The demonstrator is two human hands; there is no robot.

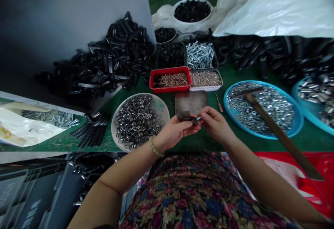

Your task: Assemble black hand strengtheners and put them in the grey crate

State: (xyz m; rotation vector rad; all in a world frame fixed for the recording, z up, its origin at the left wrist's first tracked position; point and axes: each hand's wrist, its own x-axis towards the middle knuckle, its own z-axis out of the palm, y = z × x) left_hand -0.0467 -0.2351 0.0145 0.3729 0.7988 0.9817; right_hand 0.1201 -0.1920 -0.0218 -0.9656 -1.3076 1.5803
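Observation:
My left hand (173, 131), with a beaded bracelet at the wrist, is closed on a small black part (194, 121), mostly hidden by the fingers. A short silver screw (199, 118) meets that part, pinched between thumb and fingertips of my right hand (215, 123). How deep the screw sits cannot be seen. Both hands are just in front of a flat metal plate (190, 101) on the green bench. Left of them stands a round pale bowl of metal rings (167, 109). A thin screwdriver (219, 105) lies to the right of the plate.
A hammer (271, 117) rests across a blue basin (300, 117) of nuts, its handle overhanging the bench edge. Behind the plate stand a red tray (169, 90) of rivets, a white tray (206, 88) and a tray of long screws (200, 54). Black handles (109, 62) are heaped left.

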